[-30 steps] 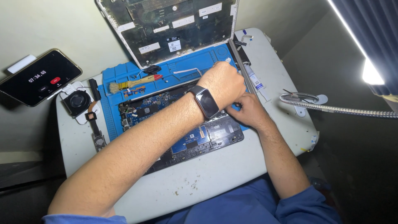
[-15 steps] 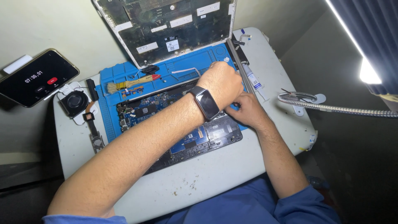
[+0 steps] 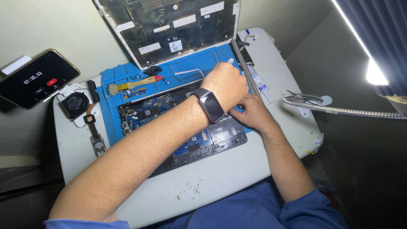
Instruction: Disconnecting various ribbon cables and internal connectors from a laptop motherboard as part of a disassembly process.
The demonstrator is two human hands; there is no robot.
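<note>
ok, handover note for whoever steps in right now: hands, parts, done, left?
Left hand: fist over the right end of the board, watch on the wrist; cannot tell if it holds anything.
Right hand: tucked under the left, fingers on the board's right edge; grip hidden.
Parts: board lies on the blue mat; brush above it; fan off to the left on the table; back cover propped up behind.
Done: cover off, fan out.
Left: board still on the mat, worked at its right end.
</note>
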